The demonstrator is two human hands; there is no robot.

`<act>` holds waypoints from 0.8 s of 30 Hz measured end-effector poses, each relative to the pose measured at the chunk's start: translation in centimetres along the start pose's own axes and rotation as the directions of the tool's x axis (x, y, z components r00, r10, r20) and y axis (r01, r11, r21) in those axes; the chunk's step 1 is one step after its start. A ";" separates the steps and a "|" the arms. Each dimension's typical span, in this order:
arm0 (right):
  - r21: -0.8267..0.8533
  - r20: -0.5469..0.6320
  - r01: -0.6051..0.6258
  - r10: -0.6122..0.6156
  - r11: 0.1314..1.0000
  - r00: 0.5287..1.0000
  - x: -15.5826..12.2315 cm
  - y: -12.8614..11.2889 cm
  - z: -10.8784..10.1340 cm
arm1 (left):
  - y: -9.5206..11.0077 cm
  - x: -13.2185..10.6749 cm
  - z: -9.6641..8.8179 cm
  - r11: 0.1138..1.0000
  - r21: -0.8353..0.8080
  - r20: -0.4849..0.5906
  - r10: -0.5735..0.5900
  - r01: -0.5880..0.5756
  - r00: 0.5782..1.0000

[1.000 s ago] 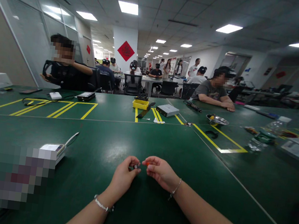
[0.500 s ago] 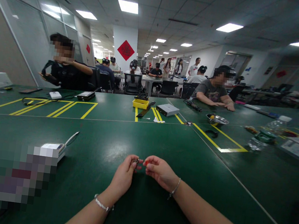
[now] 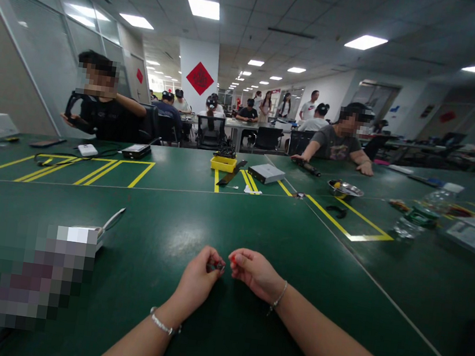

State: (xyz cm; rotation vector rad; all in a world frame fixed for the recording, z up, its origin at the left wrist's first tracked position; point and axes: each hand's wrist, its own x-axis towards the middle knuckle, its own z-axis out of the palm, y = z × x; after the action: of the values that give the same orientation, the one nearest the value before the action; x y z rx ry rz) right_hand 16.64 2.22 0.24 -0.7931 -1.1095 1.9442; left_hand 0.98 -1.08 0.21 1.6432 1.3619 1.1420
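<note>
Just above the green table, my left hand [image 3: 202, 271] has its fingers closed round a small dark metallic piece [image 3: 219, 266], too small to name. Close beside it on the right, my right hand [image 3: 253, 272] pinches a small red-orange piece [image 3: 234, 259] between thumb and fingers. A narrow gap separates the fingertips of the two hands. The fingers hide most of both pieces, so their exact kinds do not show. Each wrist wears a silvery bracelet.
To the left lies a blurred-out device [image 3: 38, 274] with a white cable. Farther off are a yellow bin [image 3: 223, 164], a grey box [image 3: 266, 173], a metal bowl [image 3: 345, 189] and a plastic bottle [image 3: 428, 212]. Two people sit across the green table [image 3: 162, 220].
My left fingers have curled in and shifted the metallic piece slightly downward. My right hand stays nearly in place. Across the table, the person at right has reached a hand onto a dark object.
</note>
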 end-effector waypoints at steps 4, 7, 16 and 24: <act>0.011 0.035 -0.003 0.003 1.000 0.999 -0.1 -0.1 0.1 | -0.1 0.0 0.0 1.000 -0.015 -0.012 -0.007 0.007 1.000; 0.045 0.032 -0.008 0.006 0.999 0.999 0.0 -0.1 0.1 | -0.2 0.1 0.1 0.997 -0.071 -0.023 -0.025 0.024 0.999; 0.077 0.013 -0.029 0.028 0.997 1.000 0.0 -0.2 0.1 | -0.1 0.2 -0.1 0.990 -0.140 0.003 -0.005 0.005 1.000; 0.057 0.057 0.026 -0.029 0.998 0.998 -0.3 -0.3 -0.3 | 0.1 0.1 -0.2 0.981 -0.189 0.036 -0.043 0.049 0.998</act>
State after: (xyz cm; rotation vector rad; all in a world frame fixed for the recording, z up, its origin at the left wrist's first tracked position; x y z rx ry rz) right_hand 17.13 2.16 0.43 -0.6917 -1.0893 1.9772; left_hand 0.80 -0.96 0.41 1.4803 1.2247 1.1754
